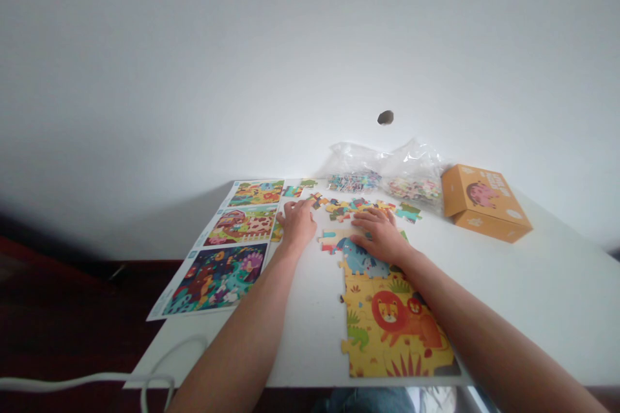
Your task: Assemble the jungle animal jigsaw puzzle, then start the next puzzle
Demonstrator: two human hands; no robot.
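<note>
The right side of the desk (527, 290) had wide free room, and a hand could pass there as far as the box (484, 203). Between the sheets (216, 277) and the puzzle (392, 322) was only a narrow strip of free desk. Near the wall, the loose pieces (358, 206) and plastic bags (387, 164) stood in the way.

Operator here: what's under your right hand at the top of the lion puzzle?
Your right hand lies flat at the top edge of the lion puzzle. Blue animal pieces show beside the palm and cream pieces beyond the fingers; whatever lies directly under the palm is covered.
</note>
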